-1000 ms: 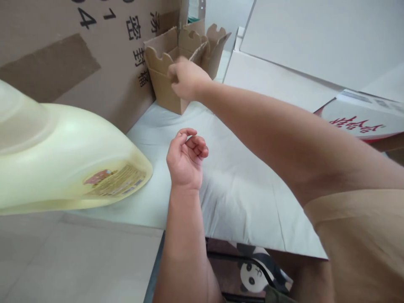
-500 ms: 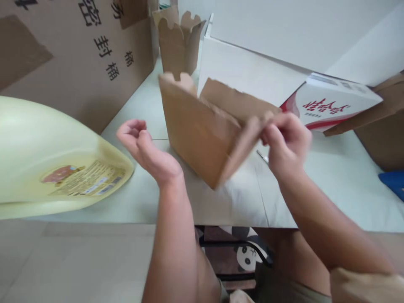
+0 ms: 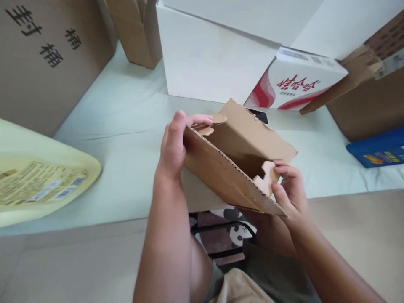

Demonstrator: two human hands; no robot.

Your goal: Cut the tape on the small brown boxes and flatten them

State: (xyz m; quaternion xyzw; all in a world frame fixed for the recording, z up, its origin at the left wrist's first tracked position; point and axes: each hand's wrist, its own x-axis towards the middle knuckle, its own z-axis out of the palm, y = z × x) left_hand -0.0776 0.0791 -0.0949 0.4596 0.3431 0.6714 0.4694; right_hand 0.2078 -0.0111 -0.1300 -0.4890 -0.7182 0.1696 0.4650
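I hold a small brown cardboard box [image 3: 233,164] with open, notched flaps, tilted above the near edge of the pale table [image 3: 126,126]. My left hand [image 3: 173,143] grips its left end, thumb and fingers closed over a flap. At the box's right end my right hand [image 3: 288,187] is closed on another flap. The inside of the box looks empty where it shows.
A pale yellow plastic jug [image 3: 41,181] lies on its side at the left. A big printed carton [image 3: 47,54] stands behind it, another small brown box [image 3: 135,33] at the back, a white box [image 3: 208,63], a red-and-white box [image 3: 293,84], a brown carton [image 3: 369,97] and a blue pack [image 3: 378,149] at the right.
My right hand took the small box from the back of the table and brought it toward me. The left hand, empty before, has closed on the box's left end.
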